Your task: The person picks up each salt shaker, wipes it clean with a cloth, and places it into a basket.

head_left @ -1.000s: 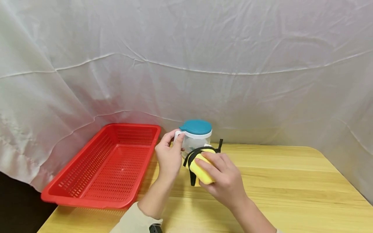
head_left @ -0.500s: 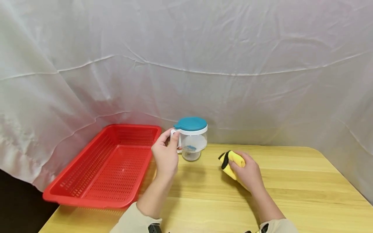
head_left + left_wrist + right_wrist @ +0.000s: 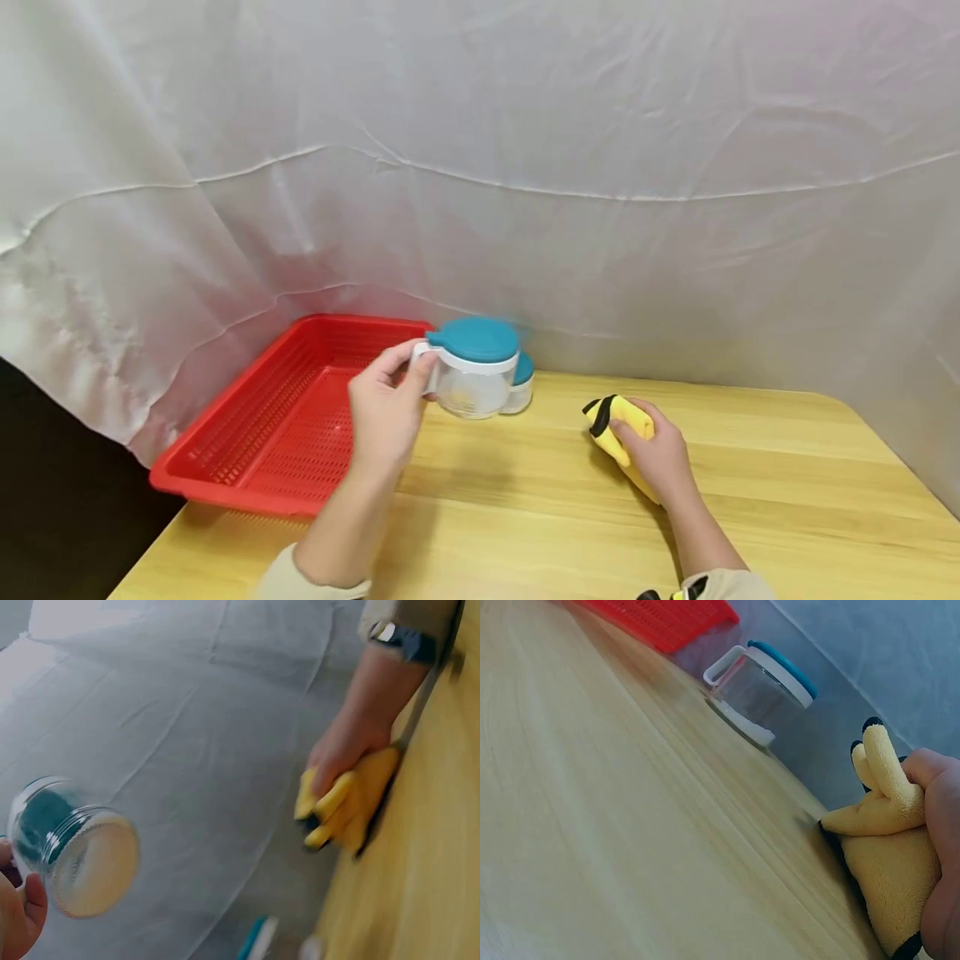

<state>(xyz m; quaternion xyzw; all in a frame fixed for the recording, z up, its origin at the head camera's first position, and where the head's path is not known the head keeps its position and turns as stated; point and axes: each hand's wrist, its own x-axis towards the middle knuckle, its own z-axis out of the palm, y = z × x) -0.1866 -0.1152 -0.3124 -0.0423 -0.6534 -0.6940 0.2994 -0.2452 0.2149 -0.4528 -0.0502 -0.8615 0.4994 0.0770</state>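
Note:
My left hand grips the white handle of a clear glass seasoning jar with a teal lid, held up above the table. In the left wrist view the clear base of this jar faces the camera. A second jar with a teal lid stands on the table, partly hidden behind the held one in the head view. The right wrist view shows this second jar with its white handle and some white contents low inside. My right hand holds a bunched yellow cloth with black edging, down at the tabletop.
A red perforated plastic basket sits at the left of the wooden table, with its near end by the table's left edge. A pale fabric curtain hangs behind the table.
My right hand has drawn the cloth off the jar and moved right, down to the table. The left hand has shifted left with the jar, uncovering the second jar. The head view has turned slightly left.

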